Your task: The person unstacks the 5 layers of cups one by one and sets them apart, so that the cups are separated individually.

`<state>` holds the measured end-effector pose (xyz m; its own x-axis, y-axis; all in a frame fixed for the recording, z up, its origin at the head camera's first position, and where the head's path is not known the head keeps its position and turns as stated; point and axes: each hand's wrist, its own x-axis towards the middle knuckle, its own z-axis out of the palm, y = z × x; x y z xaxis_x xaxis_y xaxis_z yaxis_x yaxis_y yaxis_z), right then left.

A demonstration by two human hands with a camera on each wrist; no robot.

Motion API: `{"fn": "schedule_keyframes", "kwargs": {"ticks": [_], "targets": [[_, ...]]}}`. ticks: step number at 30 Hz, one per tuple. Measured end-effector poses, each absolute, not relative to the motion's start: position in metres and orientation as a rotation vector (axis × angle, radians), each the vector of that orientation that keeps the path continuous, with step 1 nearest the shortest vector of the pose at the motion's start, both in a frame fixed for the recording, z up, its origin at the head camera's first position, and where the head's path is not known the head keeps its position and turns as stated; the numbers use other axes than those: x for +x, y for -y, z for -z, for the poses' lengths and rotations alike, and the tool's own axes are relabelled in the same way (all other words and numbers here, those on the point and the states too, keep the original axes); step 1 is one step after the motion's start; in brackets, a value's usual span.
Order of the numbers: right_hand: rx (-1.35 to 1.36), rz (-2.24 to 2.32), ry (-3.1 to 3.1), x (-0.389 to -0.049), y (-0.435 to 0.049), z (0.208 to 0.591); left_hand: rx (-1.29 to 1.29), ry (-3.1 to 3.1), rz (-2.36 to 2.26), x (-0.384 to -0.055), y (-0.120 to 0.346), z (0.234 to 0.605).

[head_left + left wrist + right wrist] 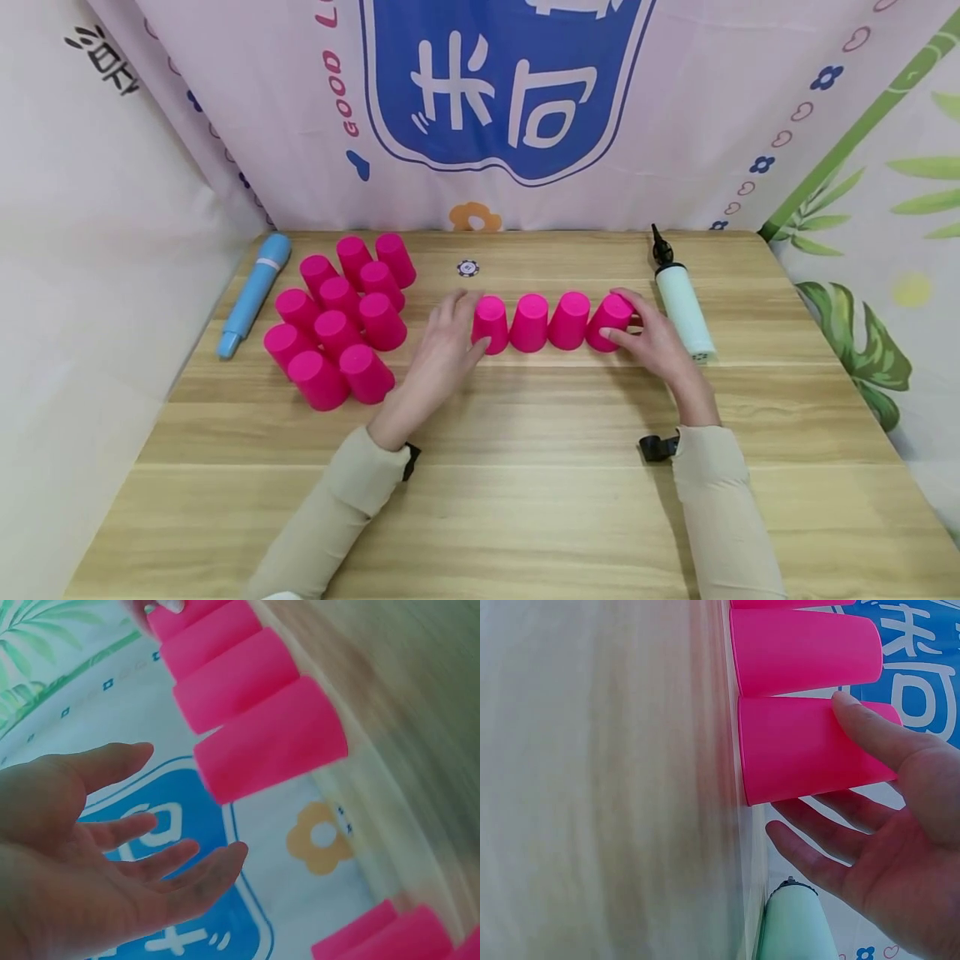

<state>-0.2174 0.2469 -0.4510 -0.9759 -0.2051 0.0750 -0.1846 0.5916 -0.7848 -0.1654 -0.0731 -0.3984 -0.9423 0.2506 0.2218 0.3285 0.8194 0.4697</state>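
Observation:
Several bright pink cups stand upside down in a short row, side by side, in the middle of the table. At the left end of the row, my left hand [447, 333] is beside the leftmost cup [491, 325]. The left wrist view shows this hand [112, 855] with its fingers spread and a gap between them and the cup [270, 739]. My right hand [651, 336] grips the rightmost cup [609, 322]. In the right wrist view, the thumb lies across that cup [802, 750] and some fingers pass behind it, partly hidden.
More upturned pink cups [318, 381] stand grouped on the left. Beyond them lies a blue stick-shaped object [255, 296]. A poker chip [468, 267] is near the back edge. On the right lies a pale green hand pump [684, 308] with a black nozzle. A printed cloth [262, 100] hangs behind.

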Motion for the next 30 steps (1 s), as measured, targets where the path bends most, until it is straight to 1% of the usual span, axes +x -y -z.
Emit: {"fn": "schedule_keyframes", "kwargs": {"ticks": [5, 15, 30], "targets": [[-0.338, 1.366, -2.775, -0.217, -0.246, 0.451, -0.424, 2.944, 0.827, -0.174, 0.063, 0.406], [-0.340, 1.358, -2.786, -0.218, -0.247, 0.452, -0.354, 3.001, 0.864, -0.185, 0.059, 0.416], [-0.348, 1.369, -2.774, -0.218, -0.247, 0.450, -0.353, 2.994, 0.864, -0.196, 0.050, 0.422]]}}
